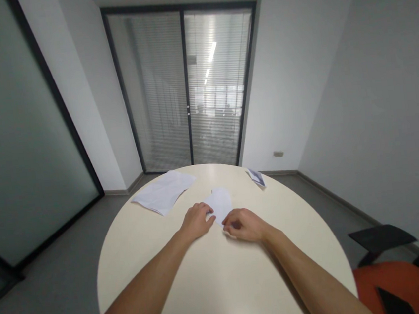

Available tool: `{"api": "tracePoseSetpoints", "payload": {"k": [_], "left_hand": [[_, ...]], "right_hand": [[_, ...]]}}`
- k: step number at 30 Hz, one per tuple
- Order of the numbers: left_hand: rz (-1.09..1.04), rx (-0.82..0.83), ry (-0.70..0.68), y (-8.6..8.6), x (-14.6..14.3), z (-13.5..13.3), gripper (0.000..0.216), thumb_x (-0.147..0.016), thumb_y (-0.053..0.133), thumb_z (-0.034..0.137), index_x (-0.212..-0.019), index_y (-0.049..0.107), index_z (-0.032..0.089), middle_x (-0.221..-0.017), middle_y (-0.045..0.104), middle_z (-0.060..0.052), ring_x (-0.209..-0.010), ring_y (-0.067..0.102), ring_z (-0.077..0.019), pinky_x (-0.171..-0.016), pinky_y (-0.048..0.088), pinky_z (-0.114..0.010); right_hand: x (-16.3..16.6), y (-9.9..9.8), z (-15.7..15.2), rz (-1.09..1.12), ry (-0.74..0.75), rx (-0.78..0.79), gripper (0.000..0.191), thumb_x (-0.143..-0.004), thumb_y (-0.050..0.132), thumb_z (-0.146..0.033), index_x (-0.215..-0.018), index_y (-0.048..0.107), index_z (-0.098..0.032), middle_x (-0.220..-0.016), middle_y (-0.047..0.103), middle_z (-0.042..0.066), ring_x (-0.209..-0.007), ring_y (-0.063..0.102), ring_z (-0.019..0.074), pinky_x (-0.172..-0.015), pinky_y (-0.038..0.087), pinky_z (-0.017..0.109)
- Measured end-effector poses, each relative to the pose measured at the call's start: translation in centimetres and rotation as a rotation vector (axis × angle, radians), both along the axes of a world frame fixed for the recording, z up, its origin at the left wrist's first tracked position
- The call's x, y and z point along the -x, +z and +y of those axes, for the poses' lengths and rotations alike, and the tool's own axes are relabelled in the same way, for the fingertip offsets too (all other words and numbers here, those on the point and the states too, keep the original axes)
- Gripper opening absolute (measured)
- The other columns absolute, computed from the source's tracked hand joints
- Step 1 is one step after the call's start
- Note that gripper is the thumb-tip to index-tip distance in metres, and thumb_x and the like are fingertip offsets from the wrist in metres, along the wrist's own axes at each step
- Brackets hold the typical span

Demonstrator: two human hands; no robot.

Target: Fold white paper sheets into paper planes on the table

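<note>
A small white piece of paper [221,203] with a rounded far edge lies on the round table [208,287], between my hands. My left hand [197,221] rests at its left edge, fingertips touching the sheet and the thumb held apart from them. At the near corner of the paper, my right hand [244,225] is curled, with thumb and forefinger close together in a pinch on the corner. How firmly the corner is gripped is hard to see.
A larger creased white sheet [166,190] lies at the table's far left. Near the far right edge is a folded printed paper [256,177]. An orange chair [398,284] with black armrests stands at the right. Glazed doors with blinds [154,93] are beyond.
</note>
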State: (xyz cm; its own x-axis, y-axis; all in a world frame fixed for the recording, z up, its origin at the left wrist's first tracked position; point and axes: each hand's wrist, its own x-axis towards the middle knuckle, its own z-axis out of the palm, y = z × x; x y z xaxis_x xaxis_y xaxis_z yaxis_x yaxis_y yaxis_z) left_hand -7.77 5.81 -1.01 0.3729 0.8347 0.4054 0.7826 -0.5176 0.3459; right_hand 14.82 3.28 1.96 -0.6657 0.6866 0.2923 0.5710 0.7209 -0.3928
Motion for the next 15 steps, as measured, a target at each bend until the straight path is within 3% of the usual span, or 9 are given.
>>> {"api": "tracePoseSetpoints", "payload": {"k": [9,15], "left_hand": [[0.023,-0.001,0.008,0.10,-0.12,-0.13,0.023,-0.086,0.068,0.035,-0.103,0.071,0.020,-0.109,0.069,-0.007,-0.104,0.061,-0.0246,-0.094,0.047,-0.036],[0.038,-0.013,0.017,0.03,-0.13,-0.13,0.022,-0.088,0.067,0.035,-0.103,0.071,0.021,-0.109,0.069,-0.006,-0.103,0.061,-0.0242,-0.093,0.047,-0.036]], "right_hand": [[-0.09,-0.34,0.16,-0.016,0.002,-0.062,0.026,-0.089,0.059,-0.028,-0.106,0.077,-0.022,-0.111,0.074,0.007,-0.106,0.066,0.0216,-0.096,0.050,0.032],[-0.60,-0.73,0.54,-0.022,-0.026,-0.050,0.025,-0.087,0.061,-0.029,-0.104,0.079,-0.024,-0.113,0.074,0.007,-0.108,0.066,0.0227,-0.093,0.052,0.032]]}}
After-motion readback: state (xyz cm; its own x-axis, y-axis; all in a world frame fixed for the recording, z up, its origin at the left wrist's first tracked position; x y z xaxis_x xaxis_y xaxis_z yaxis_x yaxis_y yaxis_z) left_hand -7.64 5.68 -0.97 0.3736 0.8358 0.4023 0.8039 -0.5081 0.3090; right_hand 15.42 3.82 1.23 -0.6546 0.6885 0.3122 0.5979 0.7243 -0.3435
